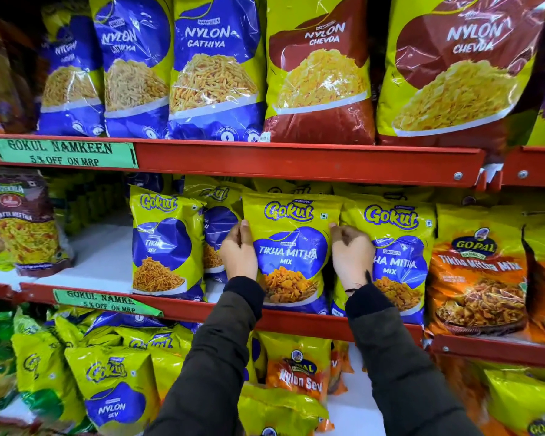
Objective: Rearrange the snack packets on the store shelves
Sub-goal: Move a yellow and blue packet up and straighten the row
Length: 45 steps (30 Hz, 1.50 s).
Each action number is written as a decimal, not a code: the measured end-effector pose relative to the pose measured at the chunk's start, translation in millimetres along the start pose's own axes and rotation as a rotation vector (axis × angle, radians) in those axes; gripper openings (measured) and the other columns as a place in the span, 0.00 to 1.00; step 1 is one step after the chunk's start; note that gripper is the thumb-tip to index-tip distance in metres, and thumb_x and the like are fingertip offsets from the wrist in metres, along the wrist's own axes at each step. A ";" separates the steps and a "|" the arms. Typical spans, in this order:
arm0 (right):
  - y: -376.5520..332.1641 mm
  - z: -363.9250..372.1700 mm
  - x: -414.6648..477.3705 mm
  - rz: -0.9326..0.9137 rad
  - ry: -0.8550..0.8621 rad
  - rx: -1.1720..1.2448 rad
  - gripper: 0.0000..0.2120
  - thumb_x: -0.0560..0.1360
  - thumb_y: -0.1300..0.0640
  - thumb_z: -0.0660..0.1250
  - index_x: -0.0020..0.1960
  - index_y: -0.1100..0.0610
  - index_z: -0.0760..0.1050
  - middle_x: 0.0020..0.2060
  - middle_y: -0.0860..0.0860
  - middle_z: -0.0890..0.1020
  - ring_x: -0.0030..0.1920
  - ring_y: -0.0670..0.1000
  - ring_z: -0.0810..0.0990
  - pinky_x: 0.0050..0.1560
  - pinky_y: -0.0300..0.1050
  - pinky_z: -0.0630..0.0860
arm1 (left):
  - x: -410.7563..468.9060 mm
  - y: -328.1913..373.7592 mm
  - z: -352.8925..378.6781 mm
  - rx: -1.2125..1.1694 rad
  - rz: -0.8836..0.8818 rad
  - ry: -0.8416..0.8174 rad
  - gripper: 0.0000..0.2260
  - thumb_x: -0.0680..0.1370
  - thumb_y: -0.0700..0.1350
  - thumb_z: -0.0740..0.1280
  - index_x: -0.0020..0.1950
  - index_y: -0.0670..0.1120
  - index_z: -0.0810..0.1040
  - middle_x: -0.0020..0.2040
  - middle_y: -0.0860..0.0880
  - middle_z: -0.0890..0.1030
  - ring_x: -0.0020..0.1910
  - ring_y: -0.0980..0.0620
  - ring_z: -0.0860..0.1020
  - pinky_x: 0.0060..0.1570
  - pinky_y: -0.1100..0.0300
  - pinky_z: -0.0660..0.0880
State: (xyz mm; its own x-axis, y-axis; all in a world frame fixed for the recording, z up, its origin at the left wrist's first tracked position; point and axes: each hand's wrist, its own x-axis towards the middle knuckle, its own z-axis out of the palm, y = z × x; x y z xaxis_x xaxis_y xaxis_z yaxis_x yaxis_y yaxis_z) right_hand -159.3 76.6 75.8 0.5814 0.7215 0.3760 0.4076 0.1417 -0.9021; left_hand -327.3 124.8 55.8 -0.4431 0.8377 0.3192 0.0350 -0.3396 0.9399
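Note:
A yellow and blue Gokul Tikha Mitha Mix packet (pixel 291 247) stands upright on the middle red shelf (pixel 296 322). My left hand (pixel 239 251) grips its left edge and my right hand (pixel 351 258) grips its right edge. A second Tikha Mitha Mix packet (pixel 400 262) stands just right of it, partly behind my right hand. A Gokul Tikha Sev packet (pixel 166 243) stands to the left, with another blue and yellow packet (pixel 217 228) half hidden behind my left hand.
Orange Gopal packets (pixel 477 278) fill the right of the middle shelf. Bare white shelf (pixel 101 259) lies left of the Sev packet, beside a brown packet (pixel 19 221). Large Nylon Gathiya (pixel 214 67) and Nylon Chevda (pixel 320 73) bags stand above. Loose Gokul packets (pixel 114 385) lie below.

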 end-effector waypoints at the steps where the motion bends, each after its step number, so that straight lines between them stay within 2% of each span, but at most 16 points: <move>1: 0.5 -2.5 -5.0 -0.012 0.008 -0.005 0.17 0.80 0.49 0.65 0.58 0.61 0.83 0.51 0.59 0.88 0.53 0.60 0.84 0.49 0.40 0.70 | -3.7 0.4 -5.0 0.039 0.063 0.017 0.16 0.83 0.48 0.61 0.62 0.39 0.79 0.57 0.41 0.83 0.57 0.45 0.80 0.54 0.69 0.71; 2: 1.7 -4.4 -11.7 -0.031 0.023 0.006 0.17 0.80 0.49 0.66 0.61 0.60 0.81 0.54 0.57 0.87 0.54 0.57 0.85 0.51 0.39 0.70 | -7.9 0.5 -11.6 0.063 0.149 0.042 0.15 0.82 0.48 0.62 0.64 0.41 0.78 0.59 0.44 0.82 0.58 0.49 0.79 0.53 0.75 0.70; 3: 3.5 -5.7 -20.0 -0.059 0.033 0.034 0.19 0.80 0.50 0.66 0.65 0.59 0.79 0.57 0.56 0.86 0.56 0.54 0.84 0.54 0.38 0.71 | -11.5 -0.9 -19.0 0.074 0.253 0.070 0.14 0.82 0.47 0.62 0.65 0.43 0.77 0.60 0.46 0.81 0.59 0.52 0.78 0.55 0.75 0.71; 5: 7.6 -3.0 -38.8 -0.177 0.051 0.058 0.22 0.80 0.52 0.67 0.71 0.59 0.73 0.64 0.55 0.82 0.62 0.53 0.81 0.61 0.36 0.70 | -13.9 -5.4 -39.4 0.107 0.457 0.138 0.13 0.81 0.46 0.63 0.66 0.46 0.75 0.61 0.48 0.78 0.60 0.53 0.77 0.60 0.66 0.73; 7: 12.6 4.4 -54.1 -0.342 0.059 0.013 0.24 0.80 0.54 0.66 0.74 0.59 0.68 0.71 0.55 0.74 0.72 0.53 0.73 0.69 0.27 0.61 | -6.4 -10.5 -65.3 0.141 0.555 0.222 0.17 0.80 0.47 0.65 0.68 0.46 0.72 0.65 0.46 0.75 0.65 0.52 0.74 0.66 0.62 0.69; 8: 14.1 8.7 -58.9 -0.409 0.039 -0.020 0.25 0.81 0.54 0.64 0.76 0.58 0.66 0.74 0.55 0.70 0.77 0.53 0.67 0.72 0.26 0.57 | 1.6 -12.8 -79.0 0.164 0.537 0.260 0.22 0.79 0.50 0.67 0.71 0.46 0.69 0.69 0.45 0.72 0.69 0.51 0.71 0.70 0.60 0.67; 9: 14.6 13.7 -61.9 -0.463 0.007 -0.086 0.27 0.81 0.52 0.63 0.78 0.57 0.63 0.78 0.53 0.65 0.80 0.53 0.61 0.76 0.29 0.54 | 12.0 -15.3 -93.9 0.209 0.487 0.288 0.28 0.77 0.54 0.68 0.74 0.46 0.66 0.72 0.45 0.69 0.73 0.49 0.68 0.73 0.58 0.63; 11: 17.0 24.4 -64.7 -0.560 -0.045 -0.305 0.31 0.82 0.47 0.60 0.81 0.54 0.57 0.82 0.51 0.57 0.84 0.54 0.50 0.82 0.47 0.49 | 34.4 -20.9 -119.8 0.356 0.326 0.293 0.44 0.70 0.62 0.71 0.78 0.44 0.58 0.77 0.44 0.63 0.78 0.45 0.61 0.77 0.50 0.57; 14: 19.8 39.6 -67.9 -0.629 -0.111 -0.538 0.34 0.81 0.41 0.58 0.82 0.53 0.54 0.83 0.50 0.52 0.84 0.58 0.45 0.82 0.62 0.46 | 58.7 -27.8 -144.1 0.490 0.034 0.179 0.57 0.63 0.68 0.74 0.80 0.46 0.49 0.80 0.43 0.60 0.79 0.42 0.59 0.78 0.40 0.53; 16: 23.5 46.0 -69.5 -0.636 -0.122 -0.618 0.35 0.80 0.38 0.56 0.82 0.52 0.54 0.84 0.49 0.50 0.84 0.59 0.45 0.81 0.65 0.46 | 63.3 -34.1 -148.6 0.529 -0.004 0.123 0.59 0.60 0.70 0.75 0.80 0.47 0.50 0.79 0.42 0.63 0.78 0.41 0.63 0.77 0.41 0.58; 20: 29.8 51.4 -68.1 -0.651 -0.085 -0.684 0.34 0.81 0.37 0.54 0.82 0.53 0.56 0.84 0.50 0.51 0.84 0.59 0.46 0.81 0.66 0.49 | 54.0 -38.5 -144.2 0.550 0.054 0.153 0.60 0.55 0.74 0.73 0.79 0.50 0.53 0.77 0.43 0.63 0.76 0.42 0.64 0.74 0.42 0.64; 30: 31.6 54.5 -68.3 -0.665 -0.076 -0.694 0.34 0.82 0.36 0.47 0.82 0.51 0.54 0.83 0.50 0.53 0.84 0.59 0.48 0.80 0.67 0.51 | 23.9 -34.3 -122.7 0.590 0.094 0.112 0.61 0.56 0.75 0.72 0.79 0.53 0.49 0.79 0.43 0.60 0.77 0.41 0.63 0.73 0.40 0.66; 35: 28.6 53.6 -70.0 -0.668 -0.085 -0.700 0.33 0.81 0.37 0.51 0.82 0.51 0.55 0.83 0.51 0.53 0.84 0.60 0.48 0.80 0.67 0.52 | 21.0 -31.0 -123.5 0.609 0.091 0.089 0.61 0.56 0.75 0.71 0.80 0.51 0.47 0.80 0.43 0.57 0.78 0.40 0.61 0.74 0.40 0.64; 38: 26.2 47.5 -70.9 -0.674 -0.089 -0.681 0.34 0.82 0.36 0.50 0.82 0.52 0.55 0.83 0.50 0.52 0.84 0.59 0.47 0.80 0.67 0.49 | 12.6 -22.7 -116.9 0.601 0.071 0.136 0.64 0.55 0.78 0.67 0.81 0.49 0.44 0.82 0.42 0.52 0.80 0.40 0.55 0.76 0.37 0.57; 41: 24.8 31.3 -68.7 -0.681 -0.037 -0.657 0.34 0.82 0.36 0.49 0.82 0.52 0.55 0.83 0.50 0.53 0.84 0.57 0.47 0.81 0.65 0.46 | -9.6 -8.7 -93.0 0.545 0.201 0.217 0.57 0.62 0.78 0.63 0.81 0.49 0.46 0.82 0.44 0.50 0.81 0.42 0.51 0.78 0.37 0.51; 45: 27.3 -4.7 -54.7 -0.627 0.044 -0.604 0.34 0.82 0.37 0.53 0.82 0.51 0.52 0.84 0.50 0.52 0.84 0.56 0.45 0.82 0.62 0.40 | -47.5 13.2 -41.8 0.497 0.420 0.083 0.40 0.73 0.69 0.61 0.79 0.51 0.57 0.81 0.49 0.56 0.82 0.48 0.49 0.79 0.45 0.44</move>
State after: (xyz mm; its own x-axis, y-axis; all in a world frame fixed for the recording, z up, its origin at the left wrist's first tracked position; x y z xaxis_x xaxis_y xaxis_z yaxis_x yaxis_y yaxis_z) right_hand -176.7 37.8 31.7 0.1463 0.6020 0.7850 0.9582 0.1111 -0.2638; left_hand -343.3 62.7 47.9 -0.3684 0.6344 0.6796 0.6209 -0.3762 0.6877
